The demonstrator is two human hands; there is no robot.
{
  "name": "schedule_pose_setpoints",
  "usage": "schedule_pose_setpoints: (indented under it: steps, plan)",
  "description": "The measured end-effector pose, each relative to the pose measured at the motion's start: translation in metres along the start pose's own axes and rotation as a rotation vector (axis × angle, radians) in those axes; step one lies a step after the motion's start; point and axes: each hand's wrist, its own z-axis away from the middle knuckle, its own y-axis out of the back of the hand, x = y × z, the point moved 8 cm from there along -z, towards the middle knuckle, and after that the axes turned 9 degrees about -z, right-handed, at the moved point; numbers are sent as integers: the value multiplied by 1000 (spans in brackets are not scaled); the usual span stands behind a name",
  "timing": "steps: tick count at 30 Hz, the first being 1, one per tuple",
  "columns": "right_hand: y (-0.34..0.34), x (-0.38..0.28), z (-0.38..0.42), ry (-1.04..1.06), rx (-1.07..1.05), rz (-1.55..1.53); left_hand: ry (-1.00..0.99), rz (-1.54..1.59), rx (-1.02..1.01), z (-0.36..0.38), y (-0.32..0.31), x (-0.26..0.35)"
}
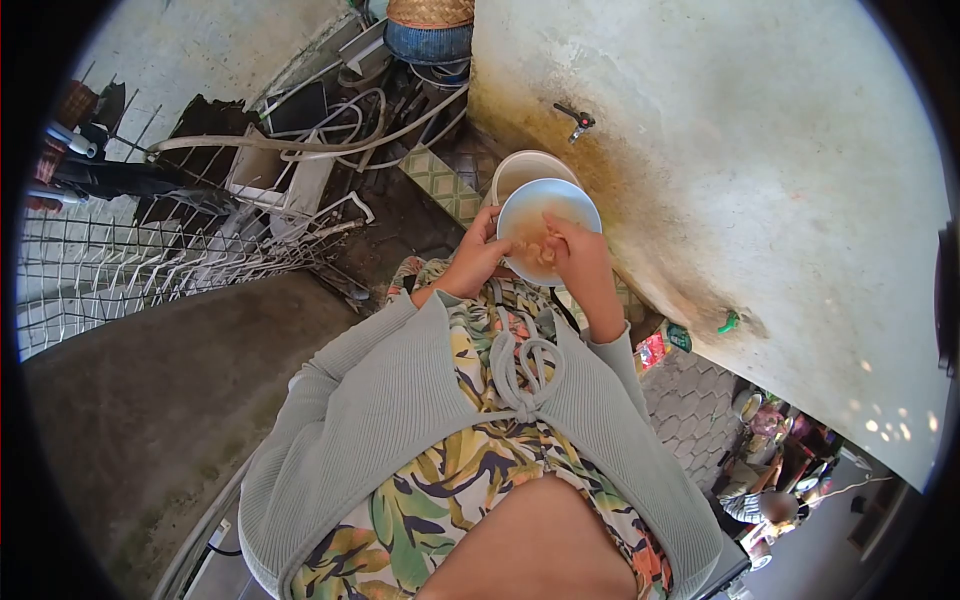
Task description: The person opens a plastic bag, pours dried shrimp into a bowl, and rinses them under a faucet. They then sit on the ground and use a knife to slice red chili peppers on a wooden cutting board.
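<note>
The bowl (520, 208) lies between left hand (476, 262), grasping its rim, and right hand (578, 252), dipped in cloudy liquid (530, 236), grip unclear.

Head cam looks steeply down past chest at hands (527, 255), approx. arm's length.

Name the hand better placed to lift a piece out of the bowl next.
Probably the right: the right hand has its fingertips inside the bowl, beside the pale pieces, while the left hand steadies the bowl's side.
</note>
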Motion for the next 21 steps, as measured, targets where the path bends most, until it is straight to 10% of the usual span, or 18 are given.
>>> schedule_pose_setpoints:
  steps: [9,21]
  plan:
    - [2,7,-6,133,153,421,7,13,-17,-11,-12,-1]
    - [49,67,39,-335,276,-182,77,-99,-141,-26,-49,-13]
